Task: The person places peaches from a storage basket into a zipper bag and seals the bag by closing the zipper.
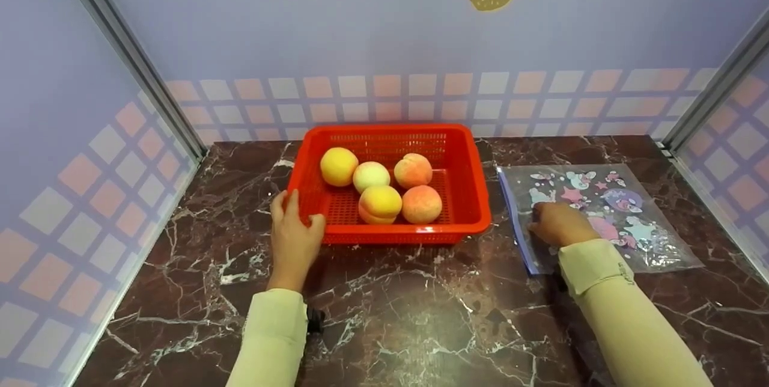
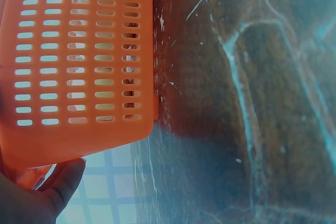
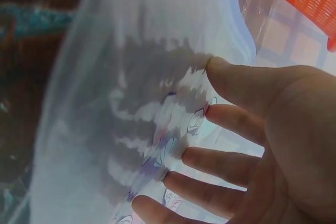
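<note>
My left hand is at the front left corner of a red plastic basket, holding its rim with fingers on the outer side and the thumb at the front edge. In the left wrist view, fingers bend round under the rim beside the slotted wall. Several yellow and pinkish peaches lie loose in the basket. To the right, a clear zip bag with cartoon prints and a purple zip edge lies flat. My right hand touches it near that edge, fingers spread and fairly straight in the right wrist view.
Beneath everything is a dark marbled tabletop. A lilac panel with pink and white squares rises behind the basket, and side panels close in at left and right. A small black object shows beside the left sleeve.
</note>
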Demonstrator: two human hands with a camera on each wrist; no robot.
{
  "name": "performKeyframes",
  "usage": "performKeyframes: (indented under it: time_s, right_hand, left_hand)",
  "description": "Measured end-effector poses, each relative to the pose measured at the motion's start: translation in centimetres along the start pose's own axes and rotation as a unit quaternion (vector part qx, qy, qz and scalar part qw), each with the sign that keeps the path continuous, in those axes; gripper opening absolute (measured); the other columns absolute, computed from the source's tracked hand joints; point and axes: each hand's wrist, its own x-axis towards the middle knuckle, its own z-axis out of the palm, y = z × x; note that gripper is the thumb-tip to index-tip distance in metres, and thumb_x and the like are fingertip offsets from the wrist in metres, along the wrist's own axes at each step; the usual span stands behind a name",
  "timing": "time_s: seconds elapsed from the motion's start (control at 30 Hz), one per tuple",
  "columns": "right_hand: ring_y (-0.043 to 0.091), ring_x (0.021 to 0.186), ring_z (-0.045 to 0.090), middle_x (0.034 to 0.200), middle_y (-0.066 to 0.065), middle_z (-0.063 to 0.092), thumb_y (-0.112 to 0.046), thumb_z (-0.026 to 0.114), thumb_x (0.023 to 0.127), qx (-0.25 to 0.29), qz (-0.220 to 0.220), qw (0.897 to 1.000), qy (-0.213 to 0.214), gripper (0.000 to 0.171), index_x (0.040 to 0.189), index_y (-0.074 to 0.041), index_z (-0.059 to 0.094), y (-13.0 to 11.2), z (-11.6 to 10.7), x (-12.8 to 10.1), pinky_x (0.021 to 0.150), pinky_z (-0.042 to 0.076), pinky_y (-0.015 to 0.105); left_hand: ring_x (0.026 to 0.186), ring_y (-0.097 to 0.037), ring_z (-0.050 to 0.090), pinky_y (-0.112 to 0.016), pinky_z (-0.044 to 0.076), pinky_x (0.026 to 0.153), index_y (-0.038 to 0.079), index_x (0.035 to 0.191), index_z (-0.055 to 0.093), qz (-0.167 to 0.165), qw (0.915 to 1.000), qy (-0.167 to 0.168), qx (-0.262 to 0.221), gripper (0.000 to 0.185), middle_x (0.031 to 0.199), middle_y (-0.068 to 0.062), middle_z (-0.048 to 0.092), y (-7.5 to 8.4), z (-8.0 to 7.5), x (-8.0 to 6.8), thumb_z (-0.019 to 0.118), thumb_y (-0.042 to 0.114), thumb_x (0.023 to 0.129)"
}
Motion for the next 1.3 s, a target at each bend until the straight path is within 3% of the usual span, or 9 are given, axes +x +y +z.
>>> performKeyframes:
  time_s: [0.4,0.67,0.8,1.03,1.3]
  right_hand:
    - [0.033,0.073,0.059,0.083,0.017,0.062,-0.029,0.06,0.092,-0.006,-0.005,1.0,0.01,0.029,0.102,-0.002,0.061,0.16,0.03,-0.2,0.068,0.048,0.05]
    - [0.034,0.076,0.059,0.088,0.02,0.064,-0.029,0.061,0.091,-0.017,-0.008,1.0,0.025,0.033,0.105,0.0,0.062,0.26,0.05,-0.37,0.073,0.047,0.055]
    - [0.033,0.074,0.059,0.085,0.018,0.063,-0.029,0.062,0.091,-0.015,-0.006,1.0,0.023,0.031,0.102,-0.001,0.061,0.38,0.08,-0.5,0.069,0.047,0.053]
    - [0.034,0.076,0.06,0.091,0.021,0.065,-0.031,0.062,0.092,-0.015,-0.006,1.0,0.022,0.039,0.114,0.001,0.06,0.51,-0.02,-0.64,0.071,0.048,0.054]
    - [0.034,0.076,0.061,0.089,0.02,0.065,-0.031,0.063,0.092,-0.014,-0.008,1.0,0.025,0.038,0.113,0.0,0.061,0.52,0.06,-0.63,0.071,0.048,0.053]
  left_hand:
    - [0.118,-0.043,0.051,-0.051,0.043,0.1,0.0,0.144,0.043,-0.001,1.0,-0.005,0.001,0.065,0.15,-0.018,0.031,0.1,-0.09,0.07,0.056,0.019,0.084]
    - [0.117,-0.044,0.052,-0.052,0.044,0.098,0.0,0.143,0.044,0.0,1.0,0.001,-0.001,0.064,0.149,-0.02,0.032,0.11,0.02,0.06,0.057,0.016,0.083]
    - [0.115,-0.044,0.053,-0.052,0.044,0.097,0.0,0.143,0.045,0.002,1.0,0.003,0.001,0.064,0.149,-0.02,0.033,0.08,0.09,0.05,0.057,0.017,0.083]
    - [0.115,-0.045,0.053,-0.052,0.044,0.098,0.0,0.144,0.044,-0.002,1.0,-0.001,-0.001,0.064,0.15,-0.019,0.032,-0.03,0.1,0.03,0.057,0.018,0.083]
    - [0.118,-0.044,0.051,-0.052,0.042,0.101,0.0,0.144,0.043,-0.005,1.0,-0.005,-0.002,0.064,0.15,-0.02,0.031,-0.08,0.02,0.05,0.056,0.018,0.084]
